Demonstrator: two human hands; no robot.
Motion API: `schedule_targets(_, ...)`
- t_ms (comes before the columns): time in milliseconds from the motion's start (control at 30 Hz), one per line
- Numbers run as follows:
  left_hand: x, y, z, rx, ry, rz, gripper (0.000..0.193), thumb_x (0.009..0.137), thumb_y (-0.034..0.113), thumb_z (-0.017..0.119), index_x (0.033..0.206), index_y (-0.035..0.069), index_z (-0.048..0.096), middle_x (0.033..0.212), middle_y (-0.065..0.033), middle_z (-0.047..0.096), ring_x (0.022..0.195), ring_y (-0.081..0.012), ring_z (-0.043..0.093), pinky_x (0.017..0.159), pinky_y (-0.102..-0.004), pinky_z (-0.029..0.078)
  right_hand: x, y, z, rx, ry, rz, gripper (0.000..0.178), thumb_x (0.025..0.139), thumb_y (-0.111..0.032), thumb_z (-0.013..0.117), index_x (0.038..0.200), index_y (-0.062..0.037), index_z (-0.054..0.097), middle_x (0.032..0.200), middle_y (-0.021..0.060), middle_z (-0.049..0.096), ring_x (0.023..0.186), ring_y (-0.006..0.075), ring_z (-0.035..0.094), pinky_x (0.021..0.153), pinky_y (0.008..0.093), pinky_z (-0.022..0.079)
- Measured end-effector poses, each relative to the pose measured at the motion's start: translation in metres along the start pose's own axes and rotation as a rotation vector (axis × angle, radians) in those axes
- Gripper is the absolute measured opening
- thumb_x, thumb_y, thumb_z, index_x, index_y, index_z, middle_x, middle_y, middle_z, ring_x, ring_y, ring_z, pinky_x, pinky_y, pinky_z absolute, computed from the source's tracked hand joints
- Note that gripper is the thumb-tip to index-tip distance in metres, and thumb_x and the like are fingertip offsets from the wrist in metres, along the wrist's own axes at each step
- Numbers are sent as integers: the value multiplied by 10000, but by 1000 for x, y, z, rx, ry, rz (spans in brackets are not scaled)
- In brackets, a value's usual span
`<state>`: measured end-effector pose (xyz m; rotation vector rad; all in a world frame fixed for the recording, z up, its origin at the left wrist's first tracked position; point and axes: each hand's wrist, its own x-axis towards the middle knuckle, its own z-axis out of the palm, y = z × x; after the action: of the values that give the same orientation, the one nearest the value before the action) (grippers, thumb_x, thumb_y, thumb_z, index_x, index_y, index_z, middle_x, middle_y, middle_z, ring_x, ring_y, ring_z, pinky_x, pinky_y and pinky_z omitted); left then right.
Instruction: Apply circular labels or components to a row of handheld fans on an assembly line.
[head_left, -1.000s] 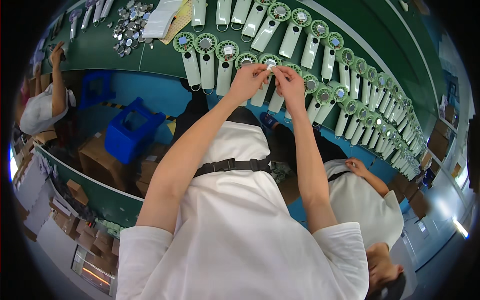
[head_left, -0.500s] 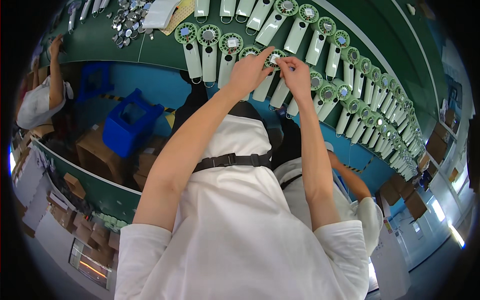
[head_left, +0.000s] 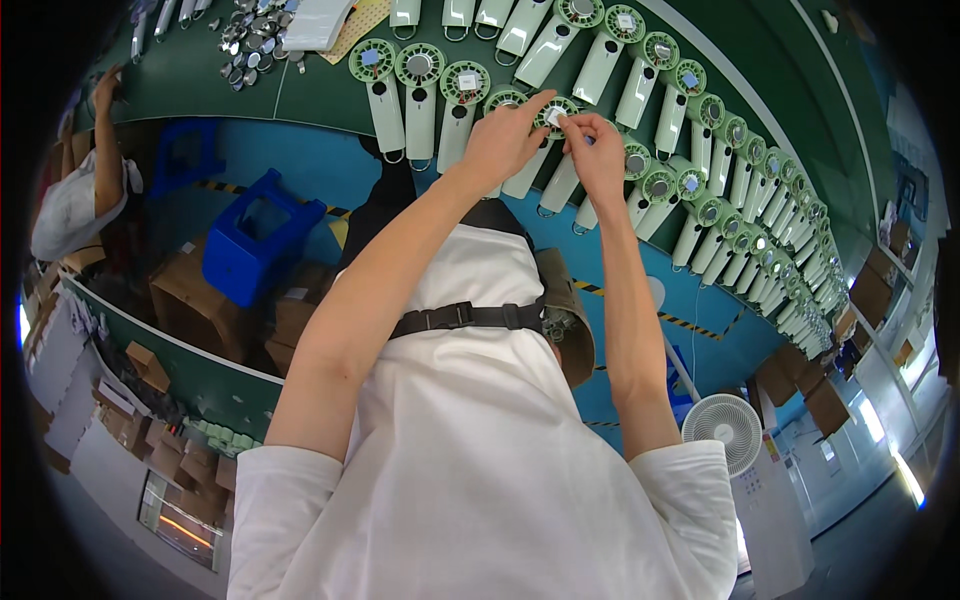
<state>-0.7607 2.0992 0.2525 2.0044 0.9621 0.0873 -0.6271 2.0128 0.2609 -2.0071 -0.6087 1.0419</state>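
Observation:
Pale green handheld fans lie in rows on a green workbench, their round heads uncovered. My left hand [head_left: 503, 138] holds one handheld fan [head_left: 560, 103] by the rim of its head, index finger on the far side and thumb nearer me. My right hand [head_left: 597, 152] is closed in a pinch at a small white square pad [head_left: 554, 117] over the middle of that head. The fingertips partly hide the pad, so whether it lies flat is unclear. Left of my hands, a neighbouring fan [head_left: 466, 82] has a white square on its centre, and another fan [head_left: 372, 60] a bluish one.
Loose silver discs [head_left: 250, 45] are heaped at the far left beside a white packet [head_left: 318, 24] and a yellow sheet [head_left: 362, 22]. A blue stool [head_left: 250, 240] stands on the floor. A person [head_left: 85, 195] works at the left, and a white standing fan [head_left: 722, 432] is behind right.
The person behind me on the right has gone from view, uncovering the standing fan and a brown container. My hands stay at the same handheld fan, fingers shifted slightly.

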Motion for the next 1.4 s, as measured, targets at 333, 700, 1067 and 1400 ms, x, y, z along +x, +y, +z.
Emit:
schedule_targets(333,1,3,-7,-106,-66,-39,531,876,185,642,1382,157,486,824,-188,691,814,-374,671,725,-467,541,-2,-2,3,-37,33,-3,212,902,-203,683,936,5,668,680,29,645,572,76,578,520,246,412)
schedule_targets(700,1,4,-7,-114,-77,-54,529,876,181,639,1383,164,487,816,-177,692,807,-370,671,725,-466,542,-1,-1,2,-57,16,-8,207,919,-252,669,937,-46,681,636,-26,604,564,38,479,518,226,338)
schedule_targets(1067,1,1,-5,-131,-84,-60,527,870,172,647,1375,163,496,808,-168,695,785,-363,673,707,-464,542,0,5,2,6,13,-31,220,918,-258,674,949,-41,683,646,-28,609,557,30,481,506,220,326)
schedule_targets(1400,1,1,-6,-127,-67,-41,521,872,172,646,1373,161,502,795,-155,694,773,-349,675,695,-454,540,0,-2,2,-122,59,-22,223,889,-244,691,919,-23,693,650,32,641,554,103,586,530,278,426)
